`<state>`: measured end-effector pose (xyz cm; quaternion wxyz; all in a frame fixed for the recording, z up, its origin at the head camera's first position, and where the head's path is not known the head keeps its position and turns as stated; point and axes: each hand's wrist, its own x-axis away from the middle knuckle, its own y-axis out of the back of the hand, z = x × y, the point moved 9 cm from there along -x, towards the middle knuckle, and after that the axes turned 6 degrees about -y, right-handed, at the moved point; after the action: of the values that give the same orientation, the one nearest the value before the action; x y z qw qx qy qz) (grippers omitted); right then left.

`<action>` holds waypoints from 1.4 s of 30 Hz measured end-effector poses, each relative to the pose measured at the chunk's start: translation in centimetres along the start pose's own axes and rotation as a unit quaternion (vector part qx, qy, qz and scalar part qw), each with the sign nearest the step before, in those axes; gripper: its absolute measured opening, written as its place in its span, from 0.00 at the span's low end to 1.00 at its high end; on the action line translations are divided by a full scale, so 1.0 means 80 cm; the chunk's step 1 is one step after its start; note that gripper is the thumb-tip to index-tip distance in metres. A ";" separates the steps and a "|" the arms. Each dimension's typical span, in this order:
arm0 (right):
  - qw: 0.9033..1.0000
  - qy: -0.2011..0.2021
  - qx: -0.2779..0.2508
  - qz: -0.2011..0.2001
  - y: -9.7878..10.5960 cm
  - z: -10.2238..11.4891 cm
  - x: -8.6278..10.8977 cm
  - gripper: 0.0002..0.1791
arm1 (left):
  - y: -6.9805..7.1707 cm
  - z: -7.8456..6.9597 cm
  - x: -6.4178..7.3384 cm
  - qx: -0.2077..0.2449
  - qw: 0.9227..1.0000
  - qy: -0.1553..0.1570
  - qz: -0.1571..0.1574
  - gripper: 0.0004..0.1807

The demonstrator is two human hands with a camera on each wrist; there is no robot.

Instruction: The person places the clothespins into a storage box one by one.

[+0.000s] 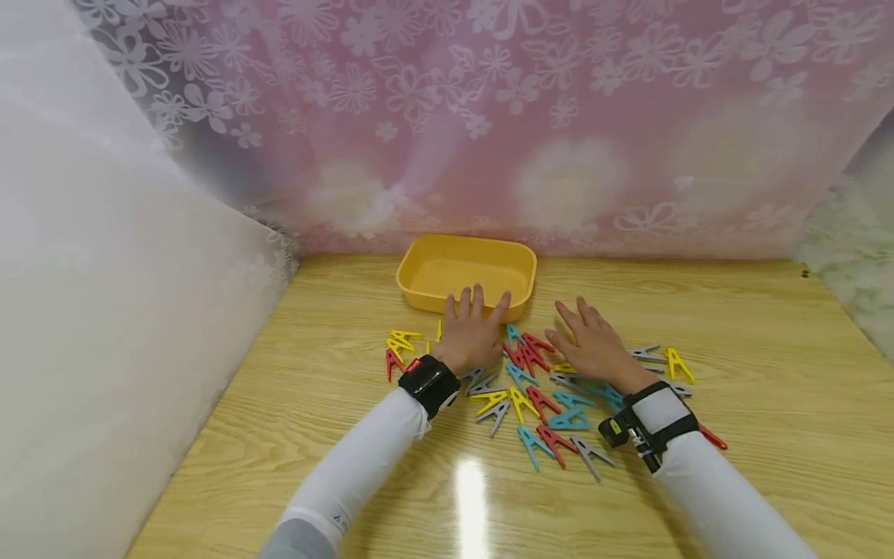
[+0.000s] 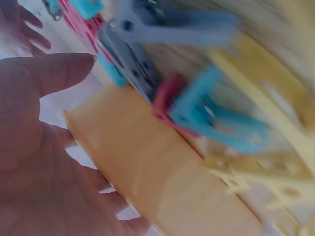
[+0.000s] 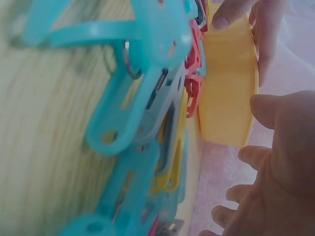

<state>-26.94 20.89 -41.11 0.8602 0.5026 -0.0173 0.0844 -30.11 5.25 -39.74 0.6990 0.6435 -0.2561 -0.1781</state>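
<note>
My left hand (image 1: 472, 335) is spread out with straight fingers, just in front of the yellow plastic bin (image 1: 454, 302), and its fingertips overlap the near wall in the head view. Nothing is in its grasp. To the right, my right hand (image 1: 592, 345) hovers above the clothespins with fingers extended and holds nothing. Red, teal, grey and yellow clothespins lie scattered beneath and between both hands, among them a teal clothespin (image 3: 118, 98) close under the right wrist and a grey clothespin (image 2: 177, 27) near the left. The bin's visible inside holds no clothespins.
A wooden table (image 1: 314, 435) bears everything. Several yellow clothespins (image 1: 401, 341) lie left of the left hand, and another yellow clothespin (image 1: 677, 365) lies far right. Behind the bin hangs a pink floral curtain (image 1: 447, 155); a white sheet (image 1: 119, 272) borders the left.
</note>
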 end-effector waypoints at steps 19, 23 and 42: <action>1.000 -0.007 -0.003 -0.015 0.007 -0.023 0.001 0.40 | 0.010 -0.065 -0.041 -0.023 1.000 0.010 -0.004 0.41; 1.000 -0.013 -0.011 -0.023 0.012 -0.025 0.001 0.40 | 0.016 -0.063 -0.040 0.014 0.999 -0.014 -0.040 0.37; 0.956 -0.100 -0.275 -0.013 0.008 -0.016 -0.019 0.36 | 0.068 0.188 -0.066 0.283 0.929 0.087 -0.221 0.21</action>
<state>-28.65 22.14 -41.38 0.9600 0.2531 -0.1191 0.0141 -43.63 -3.22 -34.40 0.4498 0.8681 -0.0857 -0.1917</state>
